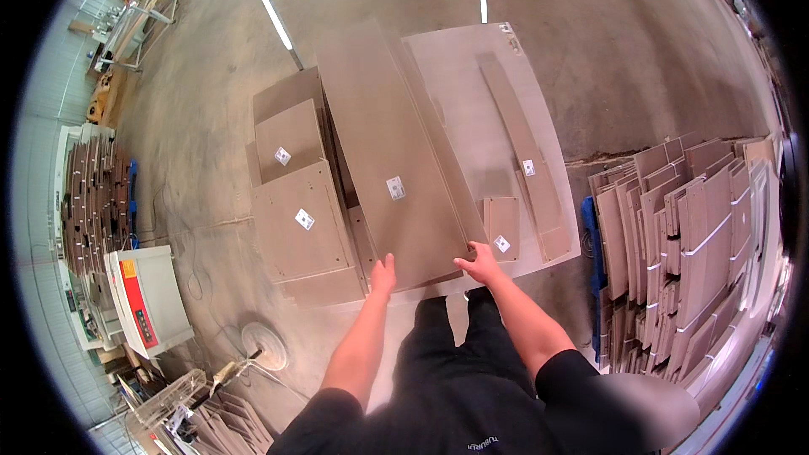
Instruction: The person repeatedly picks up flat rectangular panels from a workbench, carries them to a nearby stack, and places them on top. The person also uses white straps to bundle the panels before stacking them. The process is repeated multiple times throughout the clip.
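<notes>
A long brown board (379, 135) with a white label lies in front of me, its near end toward my body. My left hand (383, 274) grips the near left corner, its fingers partly hidden by the edge. At the near right corner my right hand (479, 263) is closed on the same board, thumb on top. A second long board edge shows along its right side. To the left lie stacked smaller brown panels (295, 202) with white labels. On the right, a narrow strip board (522, 135) and a small drilled panel (500, 227) rest on a large pale sheet (451, 59).
Strapped stacks of brown panels (691, 244) stand at the right beside a blue pallet edge. A white machine with a red panel (156, 299) stands at the left, near another panel stack (97, 202). A round metal base (265, 347) and cables lie on the concrete floor.
</notes>
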`<state>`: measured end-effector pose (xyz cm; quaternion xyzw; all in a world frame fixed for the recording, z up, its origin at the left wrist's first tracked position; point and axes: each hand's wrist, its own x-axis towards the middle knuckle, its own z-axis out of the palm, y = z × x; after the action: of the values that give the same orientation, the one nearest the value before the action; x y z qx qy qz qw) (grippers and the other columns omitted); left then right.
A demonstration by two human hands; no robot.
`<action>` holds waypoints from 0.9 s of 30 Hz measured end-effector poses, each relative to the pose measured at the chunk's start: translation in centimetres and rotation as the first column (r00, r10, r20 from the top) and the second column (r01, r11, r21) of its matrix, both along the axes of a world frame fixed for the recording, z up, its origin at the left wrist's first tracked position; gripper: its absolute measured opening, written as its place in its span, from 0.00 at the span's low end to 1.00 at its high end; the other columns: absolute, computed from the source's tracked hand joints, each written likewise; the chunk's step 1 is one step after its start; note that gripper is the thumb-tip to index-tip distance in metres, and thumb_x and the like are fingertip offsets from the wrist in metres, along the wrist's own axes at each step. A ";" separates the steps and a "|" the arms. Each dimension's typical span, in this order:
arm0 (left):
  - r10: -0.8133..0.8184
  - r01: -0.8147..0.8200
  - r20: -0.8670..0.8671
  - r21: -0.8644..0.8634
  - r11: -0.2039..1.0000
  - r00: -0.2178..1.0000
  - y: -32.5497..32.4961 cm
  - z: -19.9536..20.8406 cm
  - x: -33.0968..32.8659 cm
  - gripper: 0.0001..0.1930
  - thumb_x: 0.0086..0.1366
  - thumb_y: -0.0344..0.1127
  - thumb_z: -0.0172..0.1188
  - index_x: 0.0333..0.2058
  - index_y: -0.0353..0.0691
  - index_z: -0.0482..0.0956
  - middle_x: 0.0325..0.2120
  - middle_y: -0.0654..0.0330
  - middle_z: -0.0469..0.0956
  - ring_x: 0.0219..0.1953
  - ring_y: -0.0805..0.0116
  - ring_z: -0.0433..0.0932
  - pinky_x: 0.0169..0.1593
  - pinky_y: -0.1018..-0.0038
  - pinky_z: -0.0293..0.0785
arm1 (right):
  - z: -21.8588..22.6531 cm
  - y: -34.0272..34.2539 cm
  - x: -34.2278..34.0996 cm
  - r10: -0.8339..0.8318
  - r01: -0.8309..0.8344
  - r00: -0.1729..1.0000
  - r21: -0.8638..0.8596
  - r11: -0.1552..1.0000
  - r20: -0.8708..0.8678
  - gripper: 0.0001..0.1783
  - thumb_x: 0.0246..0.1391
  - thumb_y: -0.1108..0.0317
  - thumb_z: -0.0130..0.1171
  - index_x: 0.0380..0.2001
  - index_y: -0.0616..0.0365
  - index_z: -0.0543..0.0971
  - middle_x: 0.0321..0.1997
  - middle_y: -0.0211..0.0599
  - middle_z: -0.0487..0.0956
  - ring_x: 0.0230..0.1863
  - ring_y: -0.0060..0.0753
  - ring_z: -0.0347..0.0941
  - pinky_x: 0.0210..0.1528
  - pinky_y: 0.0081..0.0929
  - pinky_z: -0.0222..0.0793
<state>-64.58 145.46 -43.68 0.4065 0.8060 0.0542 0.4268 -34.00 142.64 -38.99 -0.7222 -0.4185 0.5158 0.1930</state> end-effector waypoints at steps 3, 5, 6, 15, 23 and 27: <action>-0.067 0.071 -0.064 0.065 0.995 0.996 -1.0 2.2 0.6 0.39 0.74 0.63 0.46 0.53 0.21 0.73 0.54 0.29 0.72 0.63 0.34 0.67 0.65 0.52 0.64 | -1.2 -1.4 -0.9 -0.142 0.137 0.979 0.041 0.990 0.144 0.48 0.46 0.43 0.74 0.62 0.65 0.71 0.58 0.52 0.75 0.60 0.49 0.73 0.63 0.41 0.69; -0.096 0.097 -0.020 0.077 0.992 0.995 -2.4 4.3 0.8 0.38 0.74 0.62 0.48 0.52 0.21 0.73 0.52 0.30 0.74 0.59 0.36 0.70 0.62 0.53 0.67 | -0.8 -2.2 -1.3 -0.366 0.365 0.930 0.031 0.931 0.036 0.45 0.49 0.43 0.73 0.60 0.65 0.73 0.55 0.49 0.79 0.55 0.43 0.77 0.58 0.37 0.72; -0.114 0.113 0.002 0.082 0.990 0.993 -3.2 5.5 1.0 0.37 0.74 0.61 0.49 0.52 0.21 0.74 0.51 0.30 0.75 0.58 0.36 0.72 0.60 0.53 0.68 | -0.5 -3.1 -1.4 -0.494 0.494 0.867 -0.025 0.869 -0.061 0.43 0.50 0.44 0.73 0.60 0.65 0.73 0.55 0.47 0.80 0.55 0.41 0.77 0.57 0.37 0.73; 0.106 0.516 0.812 -0.459 0.724 0.574 -12.7 12.4 6.4 0.26 0.74 0.53 0.56 0.55 0.33 0.75 0.45 0.54 0.81 0.45 0.68 0.80 0.47 0.69 0.79 | 9.5 -16.7 4.3 -0.908 0.920 0.230 -0.227 0.321 -0.349 0.33 0.55 0.49 0.73 0.56 0.58 0.76 0.52 0.38 0.82 0.50 0.35 0.79 0.51 0.37 0.78; 0.591 0.114 0.800 -0.600 0.792 0.105 -6.1 9.4 5.1 0.19 0.76 0.46 0.52 0.56 0.40 0.76 0.55 0.54 0.79 0.58 0.52 0.76 0.66 0.53 0.68 | 21.9 -39.9 8.2 -0.965 0.990 -0.033 -0.138 0.003 -0.259 0.29 0.54 0.54 0.74 0.52 0.63 0.78 0.48 0.39 0.83 0.47 0.36 0.81 0.51 0.42 0.79; 0.397 0.271 0.732 -0.609 0.746 0.554 -11.2 11.0 9.0 0.16 0.74 0.50 0.55 0.52 0.51 0.79 0.52 0.59 0.81 0.58 0.55 0.76 0.64 0.54 0.69 | 26.5 -53.9 5.2 -0.991 0.998 -0.067 -0.021 -0.065 -0.115 0.26 0.55 0.57 0.73 0.50 0.64 0.79 0.45 0.40 0.84 0.44 0.34 0.81 0.49 0.38 0.79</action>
<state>-55.63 134.30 -32.67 0.1197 0.4845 -0.0340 0.8659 -28.76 88.70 -12.50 -0.7666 0.2320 0.2308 0.5526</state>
